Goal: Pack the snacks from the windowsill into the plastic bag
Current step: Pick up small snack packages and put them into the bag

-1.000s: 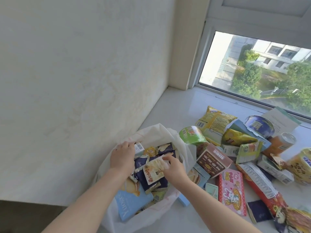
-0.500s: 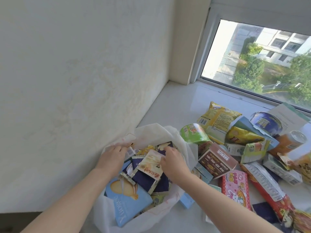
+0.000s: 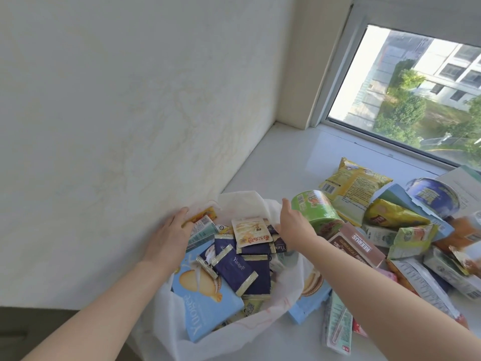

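A white plastic bag (image 3: 240, 201) stands open on the windowsill (image 3: 283, 157) against the wall. Inside lie a light blue Yuoget box (image 3: 205, 306), dark blue sachets (image 3: 235, 268) and, on top, a beige sachet (image 3: 251, 231). My left hand (image 3: 169, 235) rests on the bag's left rim with fairly straight fingers. Over the right rim my right hand (image 3: 291, 225) is open and holds nothing, its fingers beside a green cup (image 3: 315, 209). Loose snacks lie to the right: a brown BEERUS box (image 3: 356, 246), a yellow bag (image 3: 354, 181) and a blue tin (image 3: 432, 194).
A pale wall (image 3: 130, 126) runs close along the bag's left side. The window (image 3: 421, 95) closes off the far edge of the sill. A light blue box (image 3: 309, 300) leans on the bag's right side. Bare sill shows behind the bag, toward the corner.
My right hand has let go of the beige sachet, which now lies on top in the bag, and has moved right toward the green cup. My left hand slid further along the left rim.
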